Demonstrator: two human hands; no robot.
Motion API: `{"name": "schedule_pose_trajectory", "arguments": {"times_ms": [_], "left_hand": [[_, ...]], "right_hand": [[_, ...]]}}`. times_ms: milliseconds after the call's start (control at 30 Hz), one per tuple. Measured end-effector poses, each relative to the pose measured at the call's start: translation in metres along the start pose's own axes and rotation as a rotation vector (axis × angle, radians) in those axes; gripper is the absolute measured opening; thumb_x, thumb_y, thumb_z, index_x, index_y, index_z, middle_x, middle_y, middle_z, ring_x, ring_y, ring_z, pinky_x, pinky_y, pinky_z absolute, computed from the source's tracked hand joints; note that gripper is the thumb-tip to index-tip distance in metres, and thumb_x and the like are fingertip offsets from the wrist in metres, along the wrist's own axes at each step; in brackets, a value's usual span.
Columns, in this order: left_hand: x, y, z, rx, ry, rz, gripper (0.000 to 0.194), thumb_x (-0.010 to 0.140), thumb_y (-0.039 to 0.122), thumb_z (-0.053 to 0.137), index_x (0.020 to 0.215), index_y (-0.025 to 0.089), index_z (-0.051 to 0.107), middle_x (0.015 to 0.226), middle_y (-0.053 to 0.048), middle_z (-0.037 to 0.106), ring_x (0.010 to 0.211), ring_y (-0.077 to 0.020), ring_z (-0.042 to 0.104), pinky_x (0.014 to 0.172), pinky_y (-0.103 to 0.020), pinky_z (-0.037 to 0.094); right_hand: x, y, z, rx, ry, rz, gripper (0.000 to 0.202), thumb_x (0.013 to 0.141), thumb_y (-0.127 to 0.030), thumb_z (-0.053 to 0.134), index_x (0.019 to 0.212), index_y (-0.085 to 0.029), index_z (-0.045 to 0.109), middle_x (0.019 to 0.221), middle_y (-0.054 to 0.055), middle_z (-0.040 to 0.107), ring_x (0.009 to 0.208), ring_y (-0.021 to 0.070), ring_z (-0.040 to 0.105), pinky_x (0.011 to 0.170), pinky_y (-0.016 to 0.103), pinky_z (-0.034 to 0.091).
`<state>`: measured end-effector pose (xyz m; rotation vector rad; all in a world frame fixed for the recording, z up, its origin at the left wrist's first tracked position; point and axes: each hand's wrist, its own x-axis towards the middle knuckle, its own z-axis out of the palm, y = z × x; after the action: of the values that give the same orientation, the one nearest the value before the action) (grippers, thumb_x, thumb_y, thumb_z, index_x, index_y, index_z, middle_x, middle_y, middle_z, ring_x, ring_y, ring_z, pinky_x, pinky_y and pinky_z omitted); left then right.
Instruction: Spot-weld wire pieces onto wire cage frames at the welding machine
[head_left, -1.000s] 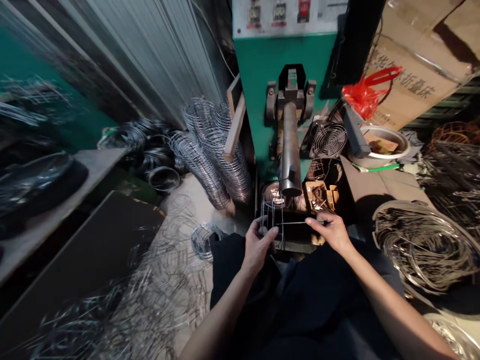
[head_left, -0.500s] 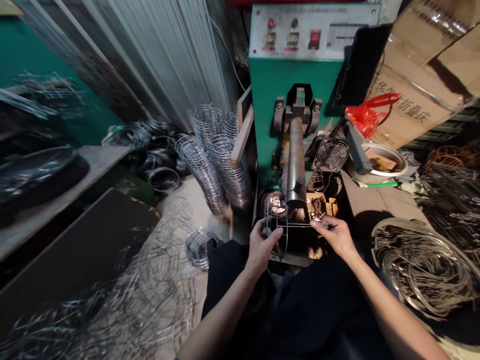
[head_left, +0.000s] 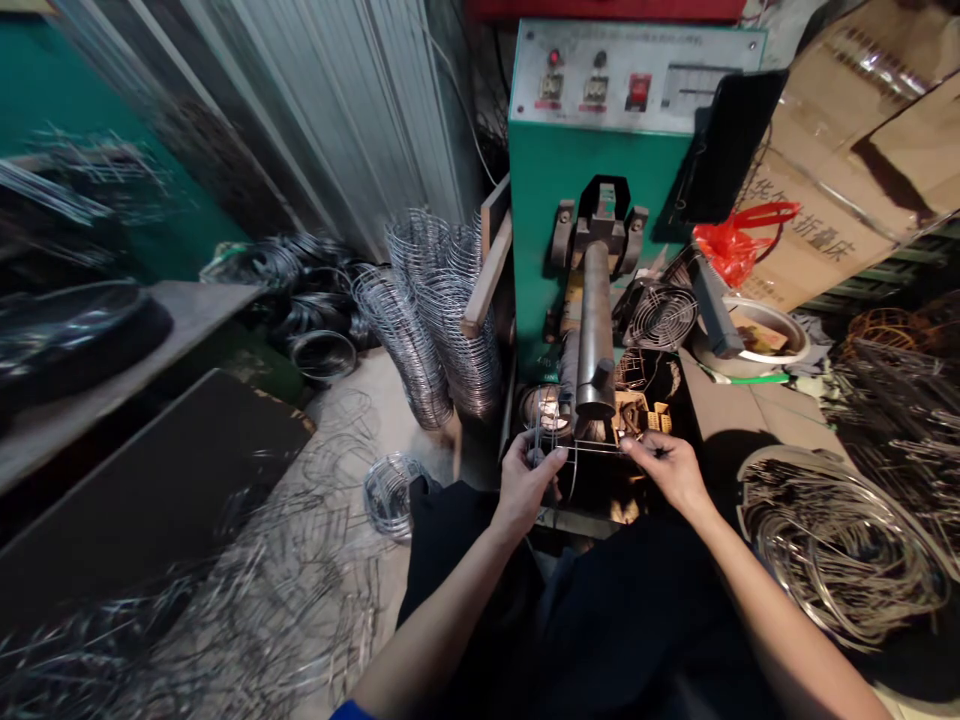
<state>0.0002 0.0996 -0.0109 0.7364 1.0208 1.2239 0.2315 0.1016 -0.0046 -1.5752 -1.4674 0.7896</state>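
Observation:
My left hand (head_left: pixel 523 478) is closed on a bent wire frame (head_left: pixel 575 478), thumb toward the right. A thin straight wire (head_left: pixel 591 448) runs level from that thumb to my right hand (head_left: pixel 667 472), which pinches its other end between thumb and fingers. Whether this wire is joined to the frame I cannot tell. Both hands are just below the round metal arm (head_left: pixel 596 330) of a green welding machine (head_left: pixel 555 160); the wire lies below the arm's end, with a small gap visible.
Stacks of wire rings (head_left: pixel 409 350) stand left of the machine, beside a wooden bar (head_left: pixel 487 290). A small wire coil (head_left: pixel 388 495) is by my left knee. On the right are a tub of curved wires (head_left: pixel 840 545), a white basin (head_left: pixel 795 345) and cardboard boxes (head_left: pixel 817 210).
The camera view has shifted slightly, so the machine appears lower. The wire frame in my left hand has turned a little, and both hands keep nearly the same place and grip.

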Motion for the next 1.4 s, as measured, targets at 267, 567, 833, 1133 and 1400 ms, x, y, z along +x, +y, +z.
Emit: {"name": "schedule_pose_trajectory", "arguments": {"times_ms": [267, 567, 833, 1133, 1400], "left_hand": [[0.003, 0.003, 0.001, -0.012, -0.001, -0.006, 0.067, 0.063, 0.046, 0.087, 0.113, 0.015, 0.057, 0.054, 0.013, 0.04, 0.036, -0.0049, 0.042, 0.036, -0.018, 0.04], [0.001, 0.01, -0.007, 0.13, -0.018, -0.034, 0.047, 0.07, 0.036, 0.084, 0.108, 0.019, 0.062, 0.062, 0.005, 0.056, 0.045, -0.0097, 0.049, 0.042, -0.023, 0.045], [0.009, 0.005, 0.0, 0.185, 0.032, -0.052, 0.05, 0.058, 0.036, 0.09, 0.098, 0.018, 0.065, 0.067, 0.007, 0.06, 0.046, -0.0085, 0.051, 0.042, -0.02, 0.044], [0.006, 0.007, 0.003, 0.225, 0.112, -0.06, 0.048, 0.056, 0.035, 0.09, 0.092, 0.017, 0.065, 0.075, 0.005, 0.062, 0.056, -0.0072, 0.053, 0.048, -0.016, 0.046], [0.003, 0.011, 0.014, 0.204, 0.142, -0.025, 0.055, 0.05, 0.035, 0.091, 0.095, 0.017, 0.065, 0.078, 0.004, 0.061, 0.055, -0.0083, 0.053, 0.043, -0.017, 0.044]], "right_hand": [[0.004, 0.0, -0.003, -0.028, 0.006, -0.011, 0.058, 0.078, -0.061, 0.068, 0.052, -0.021, 0.036, 0.055, -0.004, 0.031, 0.056, 0.0112, 0.029, 0.054, 0.028, 0.024], [0.001, -0.004, -0.004, -0.083, 0.055, -0.027, 0.049, 0.085, -0.059, 0.063, 0.058, -0.021, 0.044, 0.059, -0.002, 0.043, 0.062, 0.0144, 0.043, 0.06, 0.029, 0.034], [-0.042, 0.1, -0.127, -0.665, 0.298, 0.421, 0.03, 0.099, -0.04, 0.048, 0.107, -0.014, 0.059, 0.112, 0.014, 0.063, 0.1, 0.0192, 0.056, 0.088, 0.029, 0.041], [-0.13, 0.208, -0.156, -0.749, 0.176, 0.889, 0.023, 0.09, -0.023, 0.059, 0.11, -0.016, 0.065, 0.122, 0.015, 0.065, 0.108, 0.023, 0.063, 0.09, 0.031, 0.046], [-0.124, 0.199, -0.158, -0.621, 0.326, 0.788, 0.017, 0.089, -0.021, 0.058, 0.103, -0.013, 0.065, 0.111, 0.016, 0.067, 0.1, 0.0248, 0.064, 0.088, 0.034, 0.046]]}}
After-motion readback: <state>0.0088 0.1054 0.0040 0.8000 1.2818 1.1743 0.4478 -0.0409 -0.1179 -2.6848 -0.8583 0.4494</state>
